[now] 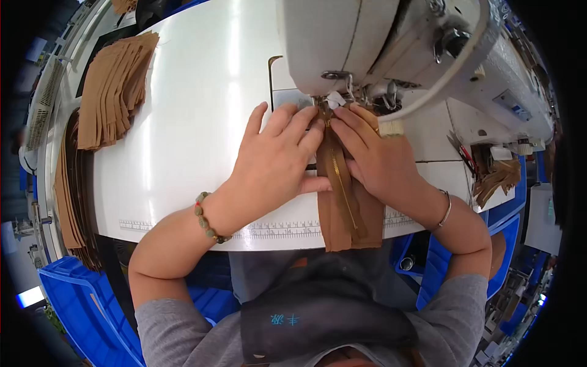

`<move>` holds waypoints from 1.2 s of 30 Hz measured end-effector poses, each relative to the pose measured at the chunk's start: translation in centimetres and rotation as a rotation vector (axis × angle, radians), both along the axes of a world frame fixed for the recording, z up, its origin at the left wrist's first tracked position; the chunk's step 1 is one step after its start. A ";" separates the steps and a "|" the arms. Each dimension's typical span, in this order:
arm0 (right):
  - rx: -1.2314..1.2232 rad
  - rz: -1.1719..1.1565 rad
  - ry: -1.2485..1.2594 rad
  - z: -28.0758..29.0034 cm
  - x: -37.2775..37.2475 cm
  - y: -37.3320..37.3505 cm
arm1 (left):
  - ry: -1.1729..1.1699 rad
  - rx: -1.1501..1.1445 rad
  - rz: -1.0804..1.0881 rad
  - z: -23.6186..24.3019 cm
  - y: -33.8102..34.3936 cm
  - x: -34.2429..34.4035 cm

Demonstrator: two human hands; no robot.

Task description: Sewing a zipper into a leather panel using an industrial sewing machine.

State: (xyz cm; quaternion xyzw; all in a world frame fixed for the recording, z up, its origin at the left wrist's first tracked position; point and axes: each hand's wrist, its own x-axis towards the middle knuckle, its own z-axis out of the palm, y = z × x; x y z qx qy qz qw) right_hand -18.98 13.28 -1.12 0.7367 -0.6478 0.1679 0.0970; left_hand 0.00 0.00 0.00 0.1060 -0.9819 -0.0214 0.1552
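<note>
A brown fabric piece [373, 214] with a zipper [335, 160] on it lies under the sewing machine [342, 37] and hangs slightly over the table's front edge. The zipper has gold-coloured teeth, and its loose lower end slants to the right. My left hand [275, 156] is open, fingertips pressing by the needle area and thumb stretched across to the zipper tape. On the other side, my right hand [385, 162] lies over the fabric with fingers extended toward the presser foot. The foot and needle are mostly hidden behind my fingertips and a small white piece.
Stacked brown fabric pieces [116, 92] lie at the far left, with more draped over the left edge [70, 189]. Scissors [463, 153] and brown scraps [495, 177] are at right. A ruler strip [275, 231] runs along the front edge. A blue bin [85, 306] stands lower left.
</note>
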 end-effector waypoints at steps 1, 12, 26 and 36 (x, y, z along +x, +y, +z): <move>-0.007 0.005 -0.010 0.0 0.0 -0.1 | 0.005 0.001 0.001 0.0 0.0 0.0; -0.054 0.021 -0.020 0.5 0.0 0.0 | 0.039 -0.006 0.015 0.5 1.4 0.3; -0.040 0.156 -0.203 1.0 4.1 7.4 | 0.080 -0.057 -0.083 -0.6 5.2 3.0; -0.256 0.398 -0.007 -1.6 5.8 9.3 | 0.187 -0.055 -0.067 -0.6 7.9 3.9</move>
